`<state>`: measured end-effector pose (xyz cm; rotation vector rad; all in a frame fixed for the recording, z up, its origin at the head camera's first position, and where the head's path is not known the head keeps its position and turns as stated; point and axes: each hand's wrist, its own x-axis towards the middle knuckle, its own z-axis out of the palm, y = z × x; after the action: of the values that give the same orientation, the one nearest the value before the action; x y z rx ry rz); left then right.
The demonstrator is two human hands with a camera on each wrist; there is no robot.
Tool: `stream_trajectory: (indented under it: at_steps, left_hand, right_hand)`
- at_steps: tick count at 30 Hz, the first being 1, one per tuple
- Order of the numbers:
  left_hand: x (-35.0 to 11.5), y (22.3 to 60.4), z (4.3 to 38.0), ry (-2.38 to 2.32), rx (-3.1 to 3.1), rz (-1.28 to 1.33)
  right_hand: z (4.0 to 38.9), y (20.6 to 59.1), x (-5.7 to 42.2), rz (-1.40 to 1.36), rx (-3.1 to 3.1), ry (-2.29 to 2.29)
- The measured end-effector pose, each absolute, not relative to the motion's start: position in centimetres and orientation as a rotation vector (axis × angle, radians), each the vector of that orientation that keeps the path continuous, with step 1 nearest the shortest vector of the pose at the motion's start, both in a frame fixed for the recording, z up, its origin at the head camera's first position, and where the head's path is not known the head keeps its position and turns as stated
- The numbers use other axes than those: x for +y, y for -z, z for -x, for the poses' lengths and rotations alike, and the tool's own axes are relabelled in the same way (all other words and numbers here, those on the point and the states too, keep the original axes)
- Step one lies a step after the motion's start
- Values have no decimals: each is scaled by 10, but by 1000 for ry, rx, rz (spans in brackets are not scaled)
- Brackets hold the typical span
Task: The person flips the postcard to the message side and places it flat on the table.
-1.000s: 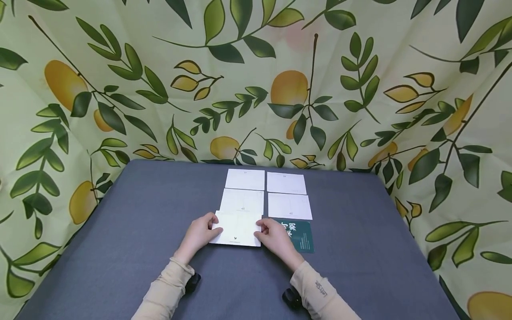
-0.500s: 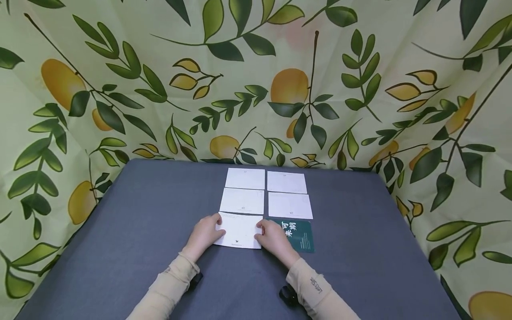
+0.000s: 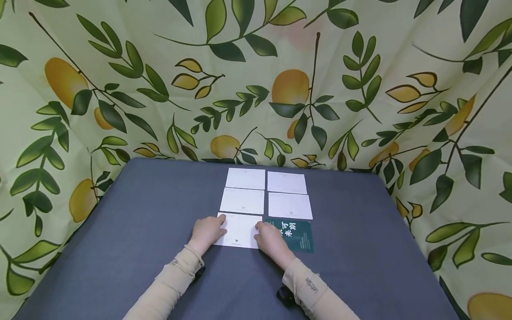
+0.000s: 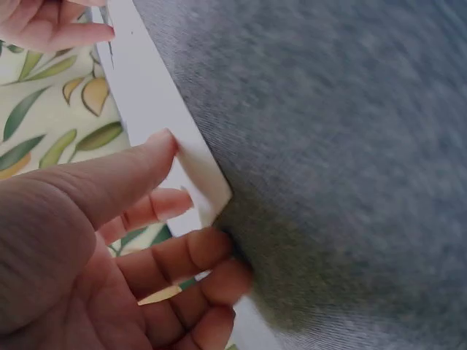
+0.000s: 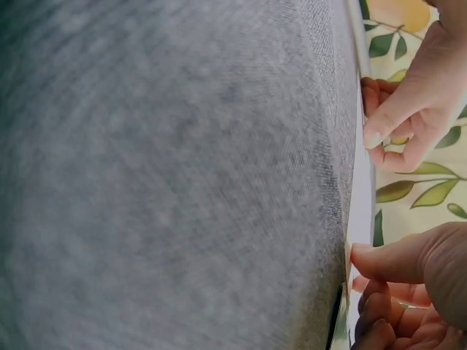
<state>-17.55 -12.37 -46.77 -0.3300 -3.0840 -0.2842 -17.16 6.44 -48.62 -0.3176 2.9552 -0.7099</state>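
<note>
A white postcard (image 3: 240, 232) with small print near its lower edge lies on the table, nearest me in the left column. My left hand (image 3: 206, 232) holds its left edge, thumb on the face and fingers curled by the edge in the left wrist view. At the opposite edge is my right hand (image 3: 273, 242), its thumb and forefinger at the postcard's border. In the right wrist view its other fingers (image 5: 379, 321) curl beside the edge. A green postcard (image 3: 301, 238) with white characters lies just right of it, partly covered by my right hand.
Beyond the held postcard, several white postcards lie in two columns, among them a left one (image 3: 242, 201) and a right one (image 3: 290, 205). The table has a grey-blue cloth (image 3: 160, 191). A leaf-and-fruit patterned curtain (image 3: 240, 111) hangs behind and at both sides.
The postcard has shifted slightly towards me and right, off the one behind it, and now lies flatter, lined up with the left column. Both hands moved slightly with it.
</note>
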Motion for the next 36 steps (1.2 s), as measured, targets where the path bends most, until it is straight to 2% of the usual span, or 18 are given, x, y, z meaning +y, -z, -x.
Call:
stream_trajectory:
  at_steps: [14, 26, 36]
  left_hand:
    - [-107, 468, 167, 386, -2984, 227]
    - [-51, 465, 153, 994, -3041, 604]
    - [-37, 469, 150, 1301, -3065, 559]
  right_hand:
    - [162, 487, 83, 240, 2835, 1042]
    - [164, 476, 155, -29, 2962, 1091]
    - [157, 475, 205, -253, 2940, 1064]
